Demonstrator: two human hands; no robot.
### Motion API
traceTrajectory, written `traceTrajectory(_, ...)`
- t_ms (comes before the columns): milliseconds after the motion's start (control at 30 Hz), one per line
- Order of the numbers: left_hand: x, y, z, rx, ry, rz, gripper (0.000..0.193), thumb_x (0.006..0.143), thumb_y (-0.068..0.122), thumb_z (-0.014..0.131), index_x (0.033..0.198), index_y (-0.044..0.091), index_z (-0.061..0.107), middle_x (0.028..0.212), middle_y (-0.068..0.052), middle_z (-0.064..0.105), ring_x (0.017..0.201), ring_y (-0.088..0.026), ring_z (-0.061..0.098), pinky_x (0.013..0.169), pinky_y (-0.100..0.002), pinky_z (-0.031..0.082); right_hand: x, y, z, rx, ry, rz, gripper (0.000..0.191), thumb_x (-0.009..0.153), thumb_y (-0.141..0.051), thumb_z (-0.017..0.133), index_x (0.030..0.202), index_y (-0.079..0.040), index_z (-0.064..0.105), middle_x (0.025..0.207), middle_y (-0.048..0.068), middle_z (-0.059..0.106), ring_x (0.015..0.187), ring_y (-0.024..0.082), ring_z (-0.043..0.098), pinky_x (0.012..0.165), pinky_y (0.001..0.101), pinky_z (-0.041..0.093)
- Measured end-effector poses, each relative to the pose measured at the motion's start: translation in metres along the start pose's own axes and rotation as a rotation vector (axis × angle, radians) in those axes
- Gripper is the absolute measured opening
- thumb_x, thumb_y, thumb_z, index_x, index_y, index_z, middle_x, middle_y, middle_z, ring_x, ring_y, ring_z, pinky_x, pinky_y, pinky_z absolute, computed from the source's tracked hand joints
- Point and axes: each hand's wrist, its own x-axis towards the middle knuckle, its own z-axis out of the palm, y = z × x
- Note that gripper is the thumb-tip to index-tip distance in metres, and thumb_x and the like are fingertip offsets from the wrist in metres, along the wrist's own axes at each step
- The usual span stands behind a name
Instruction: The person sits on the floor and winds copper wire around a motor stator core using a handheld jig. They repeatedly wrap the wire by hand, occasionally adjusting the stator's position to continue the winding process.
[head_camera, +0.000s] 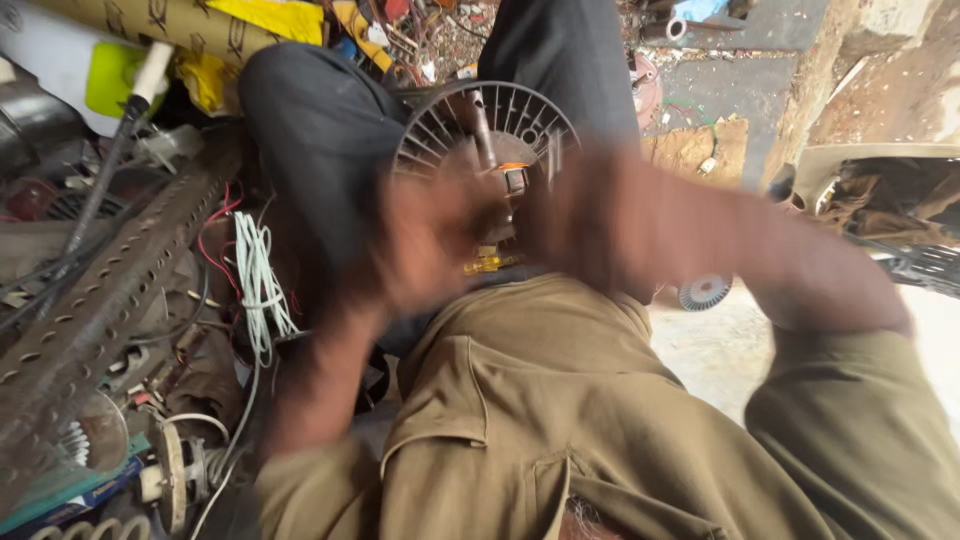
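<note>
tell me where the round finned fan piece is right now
In the head view the round finned fan piece sits at top centre, between the dark trouser legs, just above the blurred left hand and right hand.

Left of the hands, a perforated metal angle bar (95, 310) lies diagonally across a heap of scrap parts. Beside it, nearer the hands, hangs a bundle of white wires (258, 285) with thin red wires (215, 250) just behind. Above and to the left, a black rod with a white handle (118, 140) leans against yellow sheeting (270, 18). Below left of the hands, a small spoked white wheel (172, 478) sits among loose cables. Right of the hands, a small grey ribbed fan disc (704, 292) rests on the concrete floor (715, 345). A piece of brown cardboard (695, 150) lies farther off, above it.
</note>
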Motion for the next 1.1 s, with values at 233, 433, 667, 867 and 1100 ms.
traceTrajectory(233, -0.011, -0.048, 0.017, -0.220, 0.260, -0.067, 0.015, 0.094, 0.012, 0.079, 0.088, 0.004, 0.068, 0.084, -0.008, 0.066, 0.072, -0.018, 0.062, 0.068, -0.032, 0.050, -0.012, 0.079, 0.004, -0.091, 0.292, 0.568, 0.010, 0.085, -0.010, 0.077, 0.091, -0.004, 0.073, 0.084, 0.015, 0.069, 0.074, 0.031, 0.066, 0.063, 0.0414, 0.051)
traceTrajectory(433, 0.068, -0.042, -0.012, -0.038, -0.310, -0.135, 0.019, 0.089, 0.020, 0.085, 0.088, 0.006, 0.073, 0.086, -0.008, 0.068, 0.082, -0.023, 0.068, 0.076, -0.035, 0.053, -0.009, -0.005, 0.007, 0.183, -0.201, 0.408, 0.013, 0.070, -0.012, 0.076, 0.081, -0.006, 0.071, 0.076, 0.013, 0.069, 0.070, 0.031, 0.068, 0.062, 0.0429, 0.053)
traceTrajectory(667, -0.056, -0.005, 0.021, 0.254, 0.033, -0.047, 0.013, 0.090, 0.009, 0.080, 0.085, 0.008, 0.068, 0.083, -0.007, 0.065, 0.072, -0.027, 0.064, 0.071, -0.042, 0.050, 0.003, 0.073, 0.020, 0.116, 0.167, 0.266, 0.014, 0.093, -0.018, 0.074, 0.098, -0.005, 0.077, 0.083, 0.012, 0.068, 0.073, 0.028, 0.065, 0.063, 0.0418, 0.049)
traceTrajectory(867, 0.041, -0.056, 0.016, 0.012, -0.154, -0.118, 0.023, 0.093, 0.018, 0.085, 0.087, 0.003, 0.069, 0.084, -0.009, 0.067, 0.074, -0.024, 0.065, 0.071, -0.032, 0.050, -0.031, 0.053, 0.004, -0.235, 0.100, 0.617, 0.016, 0.088, -0.022, 0.078, 0.094, -0.008, 0.077, 0.077, 0.014, 0.068, 0.063, 0.032, 0.062, 0.055, 0.0443, 0.046)
traceTrajectory(1100, 0.011, -0.005, 0.001, -0.167, -0.005, -0.307, 0.010, 0.101, 0.010, 0.079, 0.108, 0.005, 0.074, 0.102, -0.009, 0.074, 0.093, -0.023, 0.073, 0.085, -0.031, 0.060, -0.003, 0.004, 0.020, -0.011, -0.155, 0.182, 0.013, 0.082, -0.017, 0.074, 0.089, -0.006, 0.074, 0.079, 0.012, 0.069, 0.071, 0.029, 0.067, 0.062, 0.0425, 0.052)
